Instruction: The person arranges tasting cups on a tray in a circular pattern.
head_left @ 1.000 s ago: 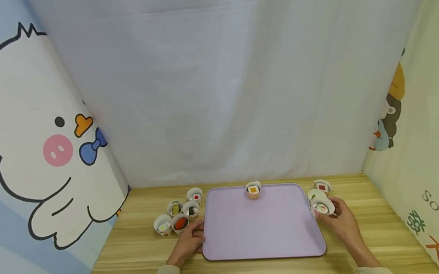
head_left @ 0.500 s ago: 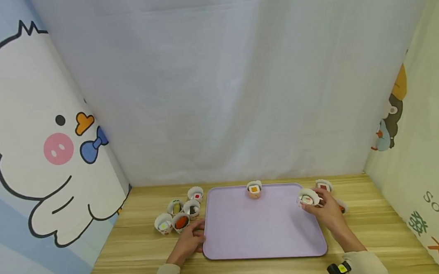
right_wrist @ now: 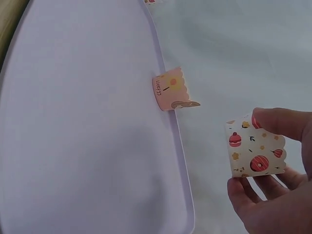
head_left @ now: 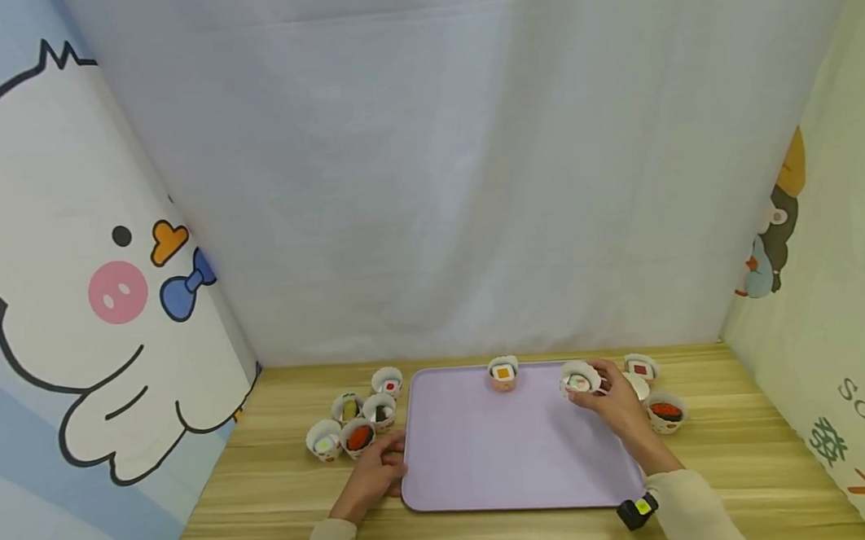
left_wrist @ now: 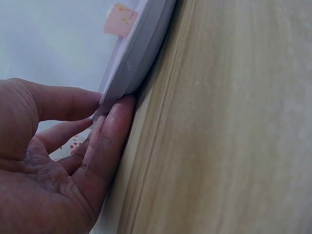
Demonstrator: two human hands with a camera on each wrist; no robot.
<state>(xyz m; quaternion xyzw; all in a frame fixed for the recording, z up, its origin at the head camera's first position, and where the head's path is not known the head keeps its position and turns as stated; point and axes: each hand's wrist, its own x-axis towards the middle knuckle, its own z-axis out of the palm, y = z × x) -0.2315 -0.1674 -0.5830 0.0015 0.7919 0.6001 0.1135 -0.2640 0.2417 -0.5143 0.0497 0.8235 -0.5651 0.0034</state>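
Near the far right corner of the lilac tray [head_left: 516, 461], the right grip [head_left: 617, 399] pinched a patterned paper cup [head_left: 578, 379]; the left grip [head_left: 373, 474] pinched the tray's left edge, near a red-filled cup [head_left: 357, 438] on the counter [head_left: 268, 491].

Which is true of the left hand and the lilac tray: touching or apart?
Touching. The left wrist view shows it: the left hand pinches the lilac tray at its edge between thumb and fingers.

At the far edge of my wood-grained worktop [head_left: 765, 448] I see a pale, softly creased curtain [head_left: 427, 172]; a cartoon-bird sheet [head_left: 69, 191] hangs left, a cream lettered sheet [head_left: 836, 265] right.
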